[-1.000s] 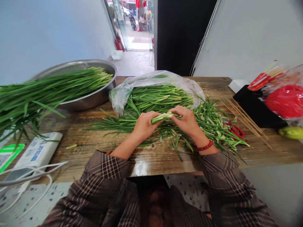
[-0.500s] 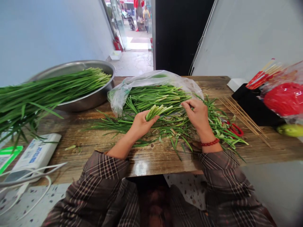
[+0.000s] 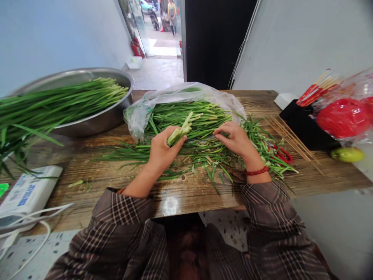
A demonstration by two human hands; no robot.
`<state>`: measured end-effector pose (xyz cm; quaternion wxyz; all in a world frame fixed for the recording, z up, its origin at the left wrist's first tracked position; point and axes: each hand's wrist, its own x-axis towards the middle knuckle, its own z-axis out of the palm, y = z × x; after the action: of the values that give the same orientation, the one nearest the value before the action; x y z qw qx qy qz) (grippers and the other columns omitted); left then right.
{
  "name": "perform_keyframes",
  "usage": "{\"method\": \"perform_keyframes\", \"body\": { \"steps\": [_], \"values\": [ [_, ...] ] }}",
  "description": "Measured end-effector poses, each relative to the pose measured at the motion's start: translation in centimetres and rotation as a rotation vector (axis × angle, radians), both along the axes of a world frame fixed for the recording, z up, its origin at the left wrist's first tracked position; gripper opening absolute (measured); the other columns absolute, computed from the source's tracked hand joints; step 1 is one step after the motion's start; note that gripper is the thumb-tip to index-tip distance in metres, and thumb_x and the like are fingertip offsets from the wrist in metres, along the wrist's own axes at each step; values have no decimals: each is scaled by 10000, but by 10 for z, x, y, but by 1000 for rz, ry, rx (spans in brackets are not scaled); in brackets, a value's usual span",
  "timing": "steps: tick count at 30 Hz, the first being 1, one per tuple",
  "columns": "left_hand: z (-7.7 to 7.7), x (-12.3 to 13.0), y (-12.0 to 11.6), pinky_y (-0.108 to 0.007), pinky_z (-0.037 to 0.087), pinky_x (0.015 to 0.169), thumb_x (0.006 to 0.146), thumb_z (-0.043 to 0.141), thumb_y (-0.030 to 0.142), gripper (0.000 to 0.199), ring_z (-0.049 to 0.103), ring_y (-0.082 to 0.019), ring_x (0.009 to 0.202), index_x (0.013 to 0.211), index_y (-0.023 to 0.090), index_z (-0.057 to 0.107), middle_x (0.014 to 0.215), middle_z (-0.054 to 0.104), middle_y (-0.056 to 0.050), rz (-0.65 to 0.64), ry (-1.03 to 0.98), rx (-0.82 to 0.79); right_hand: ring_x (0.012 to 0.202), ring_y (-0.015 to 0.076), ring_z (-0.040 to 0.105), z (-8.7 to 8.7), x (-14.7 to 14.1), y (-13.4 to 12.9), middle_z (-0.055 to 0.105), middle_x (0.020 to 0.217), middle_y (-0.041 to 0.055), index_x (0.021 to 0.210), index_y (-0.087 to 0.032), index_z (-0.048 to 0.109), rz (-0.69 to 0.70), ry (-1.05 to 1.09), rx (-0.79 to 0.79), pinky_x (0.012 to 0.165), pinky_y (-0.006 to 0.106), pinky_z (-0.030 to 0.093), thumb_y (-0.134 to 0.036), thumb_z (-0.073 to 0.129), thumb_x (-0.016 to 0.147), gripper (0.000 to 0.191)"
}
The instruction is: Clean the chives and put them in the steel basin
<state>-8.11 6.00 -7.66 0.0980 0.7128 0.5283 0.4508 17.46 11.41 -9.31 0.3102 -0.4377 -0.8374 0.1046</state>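
My left hand (image 3: 164,149) is closed around a small bunch of garlic chives (image 3: 183,128), pale stem ends pointing up and to the right. To its right, my right hand (image 3: 234,140) has thumb and forefinger brought together in a pinch; whatever lies between the tips is too small to make out. Behind both hands, more garlic chives (image 3: 189,116) lie in an open clear plastic bag (image 3: 136,116). Loose leaves and trimmings (image 3: 215,159) are strewn on the wooden table (image 3: 116,202) beneath and around my hands.
A metal basin (image 3: 96,122) at the left holds a big heap of chives. In front of it lies a white box (image 3: 37,186) with cables. Rightward are red-handled scissors (image 3: 282,155), wooden skewers (image 3: 291,144), a black holder (image 3: 309,130) and a yellow-green fruit (image 3: 348,154).
The whole view has shifted slightly. My left hand has tilted its bunch more upright, and the right hand has moved a little closer to it, fingers still pinched.
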Motion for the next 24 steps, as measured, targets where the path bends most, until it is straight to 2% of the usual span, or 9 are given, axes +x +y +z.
{"method": "perform_keyframes", "body": {
  "steps": [3, 7, 11, 15, 18, 21, 24],
  "values": [
    [-2, -6, 0, -258, 462, 758, 858, 560, 279, 152, 632, -161, 821, 942, 180, 640, 913, 705, -32, 91, 91, 78, 828, 192, 589, -2, -3, -2, 692, 849, 36, 839, -234, 733, 114, -134, -51, 815, 343, 399, -287, 687, 823, 72],
    [-9, -11, 6, -285, 457, 789, 834, 539, 257, 195, 630, -190, 879, 991, 182, 626, 979, 698, -56, 84, 181, 138, 837, 209, 571, -3, -6, -4, 688, 847, 62, 795, -217, 729, 71, -253, -36, 800, 352, 380, -278, 684, 823, 81],
    [-13, -4, 7, -287, 459, 795, 831, 514, 233, 193, 623, -193, 891, 986, 185, 620, 987, 696, -55, 13, 175, 52, 821, 191, 603, 0, -16, -8, 709, 862, 47, 854, -215, 712, 121, -24, -67, 797, 336, 414, -292, 581, 900, 158],
    [-13, 5, 4, -280, 443, 773, 831, 534, 218, 166, 621, -188, 854, 970, 194, 623, 928, 698, -35, -73, 194, -67, 786, 176, 629, 3, -32, -15, 712, 822, 31, 810, -215, 697, 164, 208, -49, 760, 316, 448, -278, 598, 883, 137],
    [-15, 8, 4, -265, 426, 721, 834, 559, 244, 137, 610, -174, 782, 947, 202, 623, 845, 687, -10, -143, 218, -188, 758, 168, 624, 4, -40, -19, 701, 790, 24, 806, -209, 683, 172, 304, -5, 733, 304, 450, -260, 607, 869, 111],
    [-15, 9, 5, -249, 415, 703, 845, 558, 280, 125, 587, -156, 758, 922, 197, 612, 825, 668, 7, -162, 159, -237, 727, 156, 620, 4, -45, -22, 687, 763, 13, 853, -207, 662, 148, 355, -43, 705, 292, 443, -264, 561, 895, 123],
    [-14, 11, 5, -230, 402, 690, 849, 546, 283, 113, 547, -132, 733, 887, 189, 596, 808, 642, 23, -162, 92, -229, 635, 137, 584, 1, -48, -23, 634, 690, -14, 957, -210, 617, 62, 418, -118, 634, 275, 419, -268, 488, 928, 144]
  ]
}}
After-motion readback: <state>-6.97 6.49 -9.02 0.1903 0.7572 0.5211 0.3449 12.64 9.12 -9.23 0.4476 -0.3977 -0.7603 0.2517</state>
